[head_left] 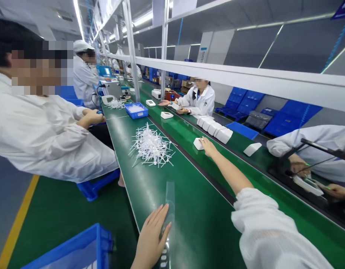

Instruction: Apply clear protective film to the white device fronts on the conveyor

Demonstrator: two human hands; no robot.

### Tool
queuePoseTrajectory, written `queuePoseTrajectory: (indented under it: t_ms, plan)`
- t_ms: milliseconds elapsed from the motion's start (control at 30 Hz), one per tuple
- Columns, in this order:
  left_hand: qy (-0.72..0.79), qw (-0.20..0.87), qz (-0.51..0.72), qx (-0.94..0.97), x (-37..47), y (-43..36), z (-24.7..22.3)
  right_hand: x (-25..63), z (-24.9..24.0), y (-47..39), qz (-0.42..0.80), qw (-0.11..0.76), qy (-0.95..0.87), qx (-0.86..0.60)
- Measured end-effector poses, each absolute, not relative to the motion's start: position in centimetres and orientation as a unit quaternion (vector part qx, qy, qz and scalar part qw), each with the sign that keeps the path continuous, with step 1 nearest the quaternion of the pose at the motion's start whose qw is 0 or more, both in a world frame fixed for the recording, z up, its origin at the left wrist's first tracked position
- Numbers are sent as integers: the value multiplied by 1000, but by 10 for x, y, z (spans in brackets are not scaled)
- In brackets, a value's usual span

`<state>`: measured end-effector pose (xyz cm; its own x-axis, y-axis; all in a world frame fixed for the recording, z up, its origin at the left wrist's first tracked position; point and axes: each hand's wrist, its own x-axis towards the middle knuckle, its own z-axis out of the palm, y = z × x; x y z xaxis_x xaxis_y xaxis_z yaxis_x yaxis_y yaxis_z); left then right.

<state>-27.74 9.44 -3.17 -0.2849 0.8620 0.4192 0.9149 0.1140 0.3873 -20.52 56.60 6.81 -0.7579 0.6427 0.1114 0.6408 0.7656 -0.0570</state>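
My left hand (154,233) lies flat with its fingers stretched out, on the green bench by a clear plastic strip (170,192). Small pale pieces show on the strip near my wrist. Reaching far out over the green conveyor belt, my right hand (208,147) has its fingers on a small white plastic device casing (198,144). The fingertips hide part of that casing. Between my hands and the far end of the bench sits a loose pile of thin white sticks (152,145).
A blue tray (136,111) stands beyond the pile. White casings (214,127) stand in a row across the belt, with a single casing (252,149) nearer. Co-workers sit left, opposite and right. A blue crate (98,239) is at lower left; a metal shelf frame (163,52) rises above.
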Motion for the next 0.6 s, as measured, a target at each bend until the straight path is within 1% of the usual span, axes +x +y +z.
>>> queuePoseTrajectory:
  t_ms: [167,333,467,600]
  plan:
    - [-738,71,-263,-617,-283,95,-36,-236,61,611,8,15,-945,-326]
    - [-744,68,-258,-613,-283,96,-35,-224,73,609,26,-2,-947,-320]
    - [-755,34,-280,-592,-279,96,-31,-185,103,564,35,16,-938,-344]
    - [-745,-57,-333,-575,-278,95,-22,-112,126,468,77,16,-928,-365]
